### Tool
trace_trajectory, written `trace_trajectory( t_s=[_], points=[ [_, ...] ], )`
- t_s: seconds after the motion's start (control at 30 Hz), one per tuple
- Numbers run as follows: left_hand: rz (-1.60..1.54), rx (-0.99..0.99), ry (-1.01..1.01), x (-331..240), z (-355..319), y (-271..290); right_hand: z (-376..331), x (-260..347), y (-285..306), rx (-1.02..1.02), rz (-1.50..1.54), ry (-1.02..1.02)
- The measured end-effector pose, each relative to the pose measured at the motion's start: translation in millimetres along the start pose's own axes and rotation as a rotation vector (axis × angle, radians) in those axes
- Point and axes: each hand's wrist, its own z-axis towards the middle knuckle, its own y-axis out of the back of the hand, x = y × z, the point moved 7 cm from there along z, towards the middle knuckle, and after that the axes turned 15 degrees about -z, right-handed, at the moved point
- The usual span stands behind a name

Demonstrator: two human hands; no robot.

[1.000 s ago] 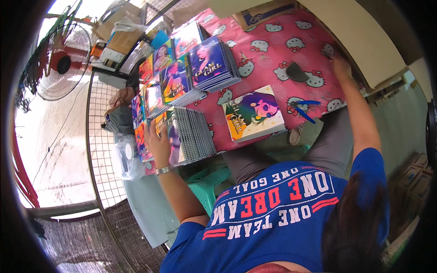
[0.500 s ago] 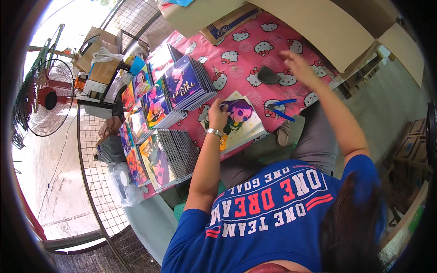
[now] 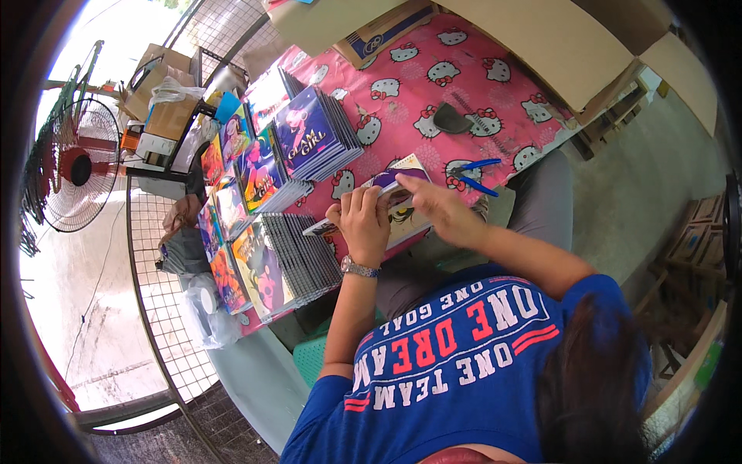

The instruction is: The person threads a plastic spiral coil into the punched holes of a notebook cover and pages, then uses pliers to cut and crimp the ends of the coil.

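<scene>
My left hand (image 3: 363,222), wearing a wristwatch, grips a thin notebook (image 3: 317,227) lifted and tilted edge-up at the table's front edge. My right hand (image 3: 452,216) is at the notebook's right end, index finger and thumb drawn together there; whatever lies between them is too small to make out. Below both hands lies a pile of loose notebooks (image 3: 410,226) with an illustrated cover, partly hidden by the hands. Blue-handled pliers (image 3: 475,176) rest on the table just beyond my right hand. Farther back are a dark rounded pad (image 3: 452,119) and thin dark wire coils (image 3: 490,139).
Stacks of spiral notebooks with purple covers (image 3: 305,135) and yellow covers (image 3: 259,263) fill the table's left side. Large cardboard boxes (image 3: 556,46) stand along the back right of the pink tablecloth (image 3: 394,108). A fan (image 3: 77,166) stands far left beside a wire-mesh panel (image 3: 166,286).
My right hand has come back from the table's far right to the notebook. My left hand has lifted a notebook from the pile and tilted it up.
</scene>
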Motion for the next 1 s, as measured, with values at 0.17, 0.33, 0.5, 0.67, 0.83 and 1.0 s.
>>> trace_trajectory(
  t_s=[0.17, 0.33, 0.5, 0.67, 0.83, 1.0],
  points=[
    [-0.018, -0.024, -0.125, 3.8, -1.6, 14.6, 30.8, 17.2, 40.2, 0.039, -0.293, 0.116],
    [-0.024, 0.104, -0.132, 1.7, 7.4, 6.6, 33.4, 21.7, 36.9, -0.011, -0.385, 0.257],
    [-0.035, 0.109, -0.104, -0.7, 12.6, 6.4, 36.4, 18.2, 27.4, -0.057, -0.337, 0.229],
    [-0.071, 0.123, -0.066, -2.6, 8.2, 8.1, 32.4, 20.1, 23.1, -0.066, -0.359, 0.254],
    [-0.068, 0.124, -0.061, -6.5, 5.5, 7.2, 25.9, 9.7, 18.9, -0.002, -0.228, 0.169],
    [-0.127, 0.12, -0.138, -20.8, 12.1, 2.1, 25.9, 10.4, 20.3, -0.052, -0.461, 0.215]
  ],
)
